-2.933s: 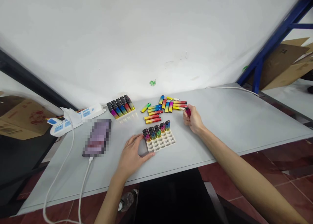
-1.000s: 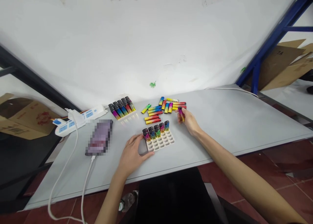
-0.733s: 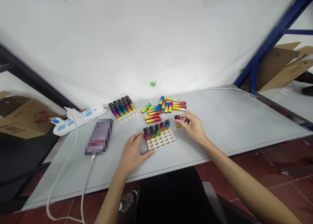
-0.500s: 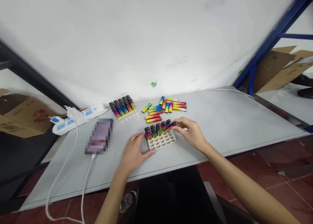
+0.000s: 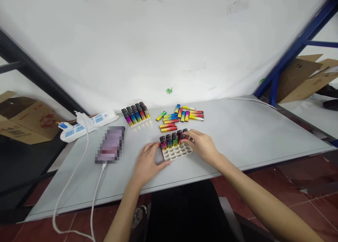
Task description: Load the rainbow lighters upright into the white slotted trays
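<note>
A cream slotted tray (image 5: 178,153) sits near the front of the grey table (image 5: 250,129), with several rainbow-coloured lighters (image 5: 170,141) standing in its back rows. My left hand (image 5: 147,161) lies on the table against the tray's left side, fingers curled round its corner. My right hand (image 5: 202,145) is at the tray's right back corner, fingers pinched on a lighter (image 5: 182,136) that stands among the others. Several loose lighters (image 5: 182,115) lie flat behind the tray.
A second tray full of lighters (image 5: 135,113) stands at the back left. A phone (image 5: 110,149) with a white cable, and a white power strip (image 5: 87,124), lie to the left. Cardboard boxes sit at both sides; a blue rack post rises at right.
My right hand picked a lighter from the loose pile, carried it toward me and brought it down into the tray. My left hand stayed at the tray.
</note>
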Tool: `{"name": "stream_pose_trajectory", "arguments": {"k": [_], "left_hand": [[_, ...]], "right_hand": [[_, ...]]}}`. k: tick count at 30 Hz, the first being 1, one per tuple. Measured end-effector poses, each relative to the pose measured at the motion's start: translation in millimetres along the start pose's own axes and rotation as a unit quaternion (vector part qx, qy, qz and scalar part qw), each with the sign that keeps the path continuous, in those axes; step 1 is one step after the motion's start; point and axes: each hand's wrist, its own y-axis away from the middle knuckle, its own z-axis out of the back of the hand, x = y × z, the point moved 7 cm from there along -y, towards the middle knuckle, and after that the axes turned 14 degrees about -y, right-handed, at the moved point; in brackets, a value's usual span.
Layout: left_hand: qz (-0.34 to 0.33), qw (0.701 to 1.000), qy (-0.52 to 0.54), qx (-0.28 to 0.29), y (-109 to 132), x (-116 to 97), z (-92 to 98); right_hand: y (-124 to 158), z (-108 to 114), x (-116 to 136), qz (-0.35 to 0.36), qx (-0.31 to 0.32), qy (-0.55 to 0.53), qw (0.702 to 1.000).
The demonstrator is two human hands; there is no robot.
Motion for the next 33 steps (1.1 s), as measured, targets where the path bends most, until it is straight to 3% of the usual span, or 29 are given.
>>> {"name": "stream_pose_trajectory", "arguments": {"k": [6,8,13,18,22,24,28,33], "left_hand": [[0.006,1.000,-0.003,0.008,0.7,0.5,-1.1],[0.004,1.000,-0.002,0.006,0.9,0.5,-0.9],[0.001,1.000,-0.004,0.007,0.9,0.1,-0.1],[-0.004,1.000,-0.004,0.010,1.3,-0.9,0.5],[0.001,1.000,-0.006,0.008,0.5,0.4,0.2],[0.005,1.000,-0.009,0.009,0.1,1.1,-0.4],[0.008,1.000,-0.019,0.016,0.0,1.8,-2.0],[0.005,1.000,-0.023,0.011,0.1,1.9,-2.0]], "right_hand": [[-2.8,4.5,-0.9,-0.036,0.015,0.052,0.998],[-10.7,15.0,-10.8,-0.067,-0.008,0.053,0.996],[-40.9,50.6,-66.0,-0.111,-0.129,0.115,0.979],[-52.5,48.4,-121.3,-0.125,-0.083,0.183,0.972],[-47.4,51.9,-127.5,-0.109,-0.119,0.040,0.986],[-45.4,56.9,-124.9,-0.111,-0.155,-0.069,0.979],[-44.2,59.2,-119.4,-0.124,-0.204,-0.289,0.927],[-45.1,44.4,-107.9,-0.121,-0.176,-0.469,0.857]]}}
